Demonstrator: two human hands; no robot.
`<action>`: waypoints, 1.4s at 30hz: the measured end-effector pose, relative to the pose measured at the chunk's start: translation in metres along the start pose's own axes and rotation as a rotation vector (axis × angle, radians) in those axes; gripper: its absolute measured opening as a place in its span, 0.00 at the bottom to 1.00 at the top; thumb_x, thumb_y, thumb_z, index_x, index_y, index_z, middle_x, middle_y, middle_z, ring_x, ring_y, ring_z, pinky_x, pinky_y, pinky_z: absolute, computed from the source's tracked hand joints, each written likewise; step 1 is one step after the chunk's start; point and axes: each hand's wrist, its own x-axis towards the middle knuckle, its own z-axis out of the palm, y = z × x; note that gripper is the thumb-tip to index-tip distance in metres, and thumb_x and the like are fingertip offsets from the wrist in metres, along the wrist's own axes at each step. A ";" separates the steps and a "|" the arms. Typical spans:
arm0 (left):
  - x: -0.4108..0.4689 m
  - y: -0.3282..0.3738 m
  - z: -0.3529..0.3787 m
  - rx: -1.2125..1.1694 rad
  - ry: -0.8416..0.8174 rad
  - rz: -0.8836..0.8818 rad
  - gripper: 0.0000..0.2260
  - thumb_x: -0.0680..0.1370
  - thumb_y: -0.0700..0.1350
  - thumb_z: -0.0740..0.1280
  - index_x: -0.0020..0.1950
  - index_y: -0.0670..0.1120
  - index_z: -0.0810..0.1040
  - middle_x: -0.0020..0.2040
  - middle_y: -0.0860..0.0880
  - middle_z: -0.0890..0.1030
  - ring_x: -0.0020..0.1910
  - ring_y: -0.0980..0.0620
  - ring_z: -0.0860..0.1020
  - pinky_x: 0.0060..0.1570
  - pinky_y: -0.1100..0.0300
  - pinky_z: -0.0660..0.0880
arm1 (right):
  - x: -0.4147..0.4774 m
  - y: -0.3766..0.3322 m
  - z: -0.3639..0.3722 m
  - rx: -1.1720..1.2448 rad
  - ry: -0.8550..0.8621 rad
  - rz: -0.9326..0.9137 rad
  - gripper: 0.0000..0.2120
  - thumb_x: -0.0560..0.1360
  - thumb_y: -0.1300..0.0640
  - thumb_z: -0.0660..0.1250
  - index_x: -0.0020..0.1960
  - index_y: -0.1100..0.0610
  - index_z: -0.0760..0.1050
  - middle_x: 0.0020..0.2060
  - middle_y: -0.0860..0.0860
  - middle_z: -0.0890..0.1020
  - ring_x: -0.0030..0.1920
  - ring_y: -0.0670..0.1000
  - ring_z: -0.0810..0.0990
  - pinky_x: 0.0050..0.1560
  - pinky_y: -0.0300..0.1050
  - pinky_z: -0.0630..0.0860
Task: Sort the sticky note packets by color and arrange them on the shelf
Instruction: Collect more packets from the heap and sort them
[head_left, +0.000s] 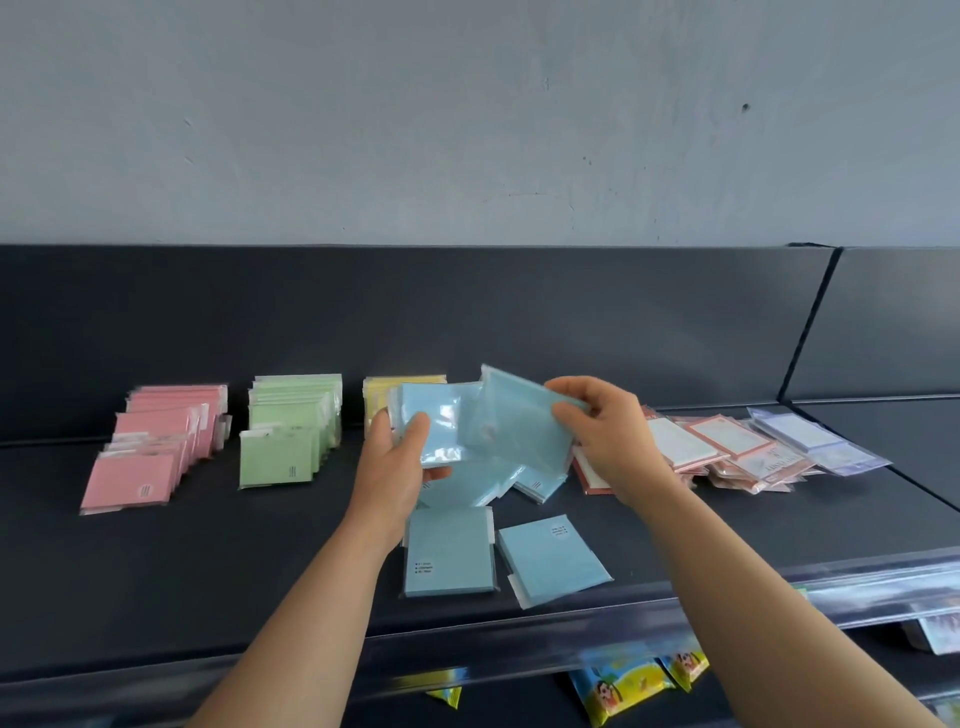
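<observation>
We gripped blue stack (434, 431) in left hand (400, 457) | right hand (608, 436) pinched blue packet (514, 426), just right of stack, tilted

Blue packets (511, 415) in 2 hands

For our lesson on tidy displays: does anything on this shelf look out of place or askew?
Yes. The pink row and green row stand neat, but the loose blue packets lie scattered and skewed near the front edge. The bordered packets at right sit in a jumbled, overlapping heap.
</observation>
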 end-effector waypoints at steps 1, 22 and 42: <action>-0.002 0.001 0.003 0.002 -0.030 -0.011 0.06 0.81 0.49 0.61 0.55 0.51 0.75 0.54 0.48 0.81 0.42 0.51 0.82 0.49 0.46 0.81 | -0.001 0.001 0.004 0.023 -0.022 0.016 0.10 0.76 0.63 0.66 0.52 0.50 0.79 0.46 0.48 0.83 0.43 0.49 0.81 0.41 0.39 0.80; 0.027 -0.002 0.037 0.395 -0.241 0.014 0.09 0.79 0.45 0.62 0.60 0.48 0.70 0.54 0.50 0.78 0.53 0.50 0.77 0.48 0.60 0.71 | 0.018 0.033 0.018 0.124 -0.191 0.190 0.18 0.76 0.65 0.65 0.64 0.55 0.69 0.54 0.51 0.81 0.53 0.50 0.81 0.55 0.49 0.79; 0.119 -0.046 0.102 0.747 -0.035 -0.196 0.14 0.80 0.40 0.55 0.65 0.44 0.66 0.60 0.44 0.74 0.48 0.48 0.72 0.42 0.60 0.66 | 0.112 0.093 0.074 -0.022 0.002 0.367 0.20 0.68 0.69 0.53 0.57 0.56 0.67 0.58 0.55 0.71 0.53 0.56 0.76 0.49 0.53 0.79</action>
